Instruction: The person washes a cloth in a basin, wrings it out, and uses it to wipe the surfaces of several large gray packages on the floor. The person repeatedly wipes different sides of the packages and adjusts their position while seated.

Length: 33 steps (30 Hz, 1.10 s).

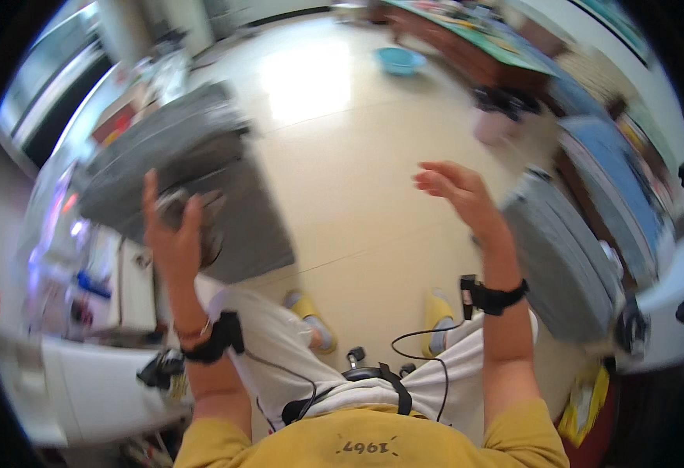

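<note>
My left hand (172,240) is raised with its index finger and thumb spread apart. Just beyond it, a blurred grey-brown object (212,205) shows against a dark grey flat surface (254,222); what it is cannot be made out. My right hand (462,193) hangs in the air over the pale tiled floor (347,216), its fingers slightly bent and nothing seen between them. Both wrists carry black straps, the left one (216,339) and the right one (497,297), each with a small device and a cable.
A bulky grey item (160,146) stands to the left, beside a cluttered shelf (99,281). On the right are a grey case-like object (558,251) and a blue-topped bench (611,181). Farther off sit a teal basin (399,61) and a green-topped wooden table (465,47).
</note>
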Each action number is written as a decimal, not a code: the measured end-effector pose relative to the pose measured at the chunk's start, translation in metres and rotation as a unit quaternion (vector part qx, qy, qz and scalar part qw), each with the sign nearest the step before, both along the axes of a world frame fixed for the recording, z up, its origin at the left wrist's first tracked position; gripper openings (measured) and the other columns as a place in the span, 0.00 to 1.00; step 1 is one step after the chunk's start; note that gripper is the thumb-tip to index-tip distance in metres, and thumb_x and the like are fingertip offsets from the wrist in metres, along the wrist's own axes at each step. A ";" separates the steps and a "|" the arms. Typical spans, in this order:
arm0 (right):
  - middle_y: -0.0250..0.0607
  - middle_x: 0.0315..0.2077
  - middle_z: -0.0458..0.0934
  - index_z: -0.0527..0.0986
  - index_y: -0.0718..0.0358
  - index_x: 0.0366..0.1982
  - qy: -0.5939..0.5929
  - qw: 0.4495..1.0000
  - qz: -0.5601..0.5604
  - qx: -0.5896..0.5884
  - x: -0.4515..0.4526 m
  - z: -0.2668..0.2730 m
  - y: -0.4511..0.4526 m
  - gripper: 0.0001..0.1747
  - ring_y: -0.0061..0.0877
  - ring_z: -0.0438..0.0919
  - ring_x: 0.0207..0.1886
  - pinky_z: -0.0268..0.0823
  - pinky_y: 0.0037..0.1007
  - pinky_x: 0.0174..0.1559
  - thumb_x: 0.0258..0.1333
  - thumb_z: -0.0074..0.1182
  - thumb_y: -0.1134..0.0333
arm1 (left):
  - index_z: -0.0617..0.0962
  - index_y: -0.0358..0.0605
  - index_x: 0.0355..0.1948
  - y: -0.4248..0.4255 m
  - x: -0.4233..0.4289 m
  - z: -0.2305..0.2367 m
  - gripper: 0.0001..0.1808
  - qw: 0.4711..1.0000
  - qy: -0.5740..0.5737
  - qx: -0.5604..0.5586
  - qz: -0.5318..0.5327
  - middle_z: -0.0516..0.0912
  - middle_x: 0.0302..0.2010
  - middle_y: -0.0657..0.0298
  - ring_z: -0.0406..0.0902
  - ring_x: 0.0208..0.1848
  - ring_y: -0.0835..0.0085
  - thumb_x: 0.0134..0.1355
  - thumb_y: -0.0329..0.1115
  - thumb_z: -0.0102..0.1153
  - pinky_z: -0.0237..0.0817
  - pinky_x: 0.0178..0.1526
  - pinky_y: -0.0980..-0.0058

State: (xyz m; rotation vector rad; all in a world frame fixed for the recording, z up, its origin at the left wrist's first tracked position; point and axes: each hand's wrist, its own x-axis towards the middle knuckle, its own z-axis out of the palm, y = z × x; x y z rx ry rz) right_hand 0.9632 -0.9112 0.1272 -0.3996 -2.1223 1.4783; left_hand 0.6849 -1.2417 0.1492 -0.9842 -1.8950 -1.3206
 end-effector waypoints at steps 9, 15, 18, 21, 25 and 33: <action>0.47 0.59 0.77 0.64 0.63 0.69 -0.083 0.993 0.059 0.059 0.112 -0.019 -0.002 0.32 0.31 0.77 0.60 0.71 0.33 0.60 0.70 0.56 0.60 | 0.77 0.40 0.58 0.179 0.164 -0.076 0.25 0.444 -0.713 0.161 -0.519 0.85 0.52 0.56 0.83 0.53 0.61 0.74 0.50 0.48 0.75 0.58 0.59; 0.48 0.61 0.72 0.62 0.66 0.68 0.025 0.984 -0.081 -0.157 0.151 -0.069 0.029 0.39 0.30 0.72 0.63 0.69 0.33 0.61 0.67 0.59 0.50 | 0.75 0.38 0.58 0.285 0.280 -0.105 0.24 0.416 -0.738 0.116 -0.519 0.82 0.55 0.56 0.80 0.57 0.65 0.76 0.48 0.46 0.72 0.60 0.62; 0.35 0.45 0.82 0.77 0.68 0.53 0.052 0.943 -0.137 -0.299 0.173 -0.082 0.075 0.23 0.18 0.78 0.46 0.73 0.26 0.52 0.69 0.58 0.55 | 0.75 0.38 0.58 0.328 0.328 -0.113 0.18 0.466 -0.719 0.088 -0.507 0.81 0.54 0.61 0.79 0.54 0.72 0.75 0.40 0.52 0.69 0.60 0.70; 0.33 0.43 0.82 0.77 0.67 0.53 0.057 0.950 -0.187 -0.242 0.211 -0.084 0.107 0.19 0.17 0.77 0.45 0.72 0.25 0.50 0.72 0.53 0.60 | 0.77 0.37 0.56 0.366 0.353 -0.116 0.17 0.509 -0.689 0.030 -0.515 0.82 0.52 0.61 0.79 0.54 0.73 0.75 0.38 0.52 0.69 0.59 0.73; 0.29 0.47 0.80 0.77 0.66 0.56 -0.022 0.979 -0.204 -0.014 0.282 -0.078 0.132 0.22 0.14 0.74 0.48 0.70 0.23 0.52 0.74 0.52 0.56 | 0.78 0.38 0.54 0.399 0.371 -0.110 0.15 0.504 -0.650 -0.059 -0.565 0.84 0.50 0.61 0.82 0.50 0.72 0.74 0.38 0.53 0.74 0.53 0.72; 0.32 0.44 0.81 0.75 0.63 0.57 0.033 0.887 -0.372 -0.273 0.358 -0.109 0.155 0.25 0.21 0.80 0.43 0.74 0.29 0.44 0.75 0.47 0.50 | 0.76 0.40 0.57 0.457 0.418 -0.110 0.17 0.415 -0.668 -0.208 -0.582 0.83 0.52 0.60 0.83 0.50 0.67 0.72 0.37 0.57 0.79 0.52 0.65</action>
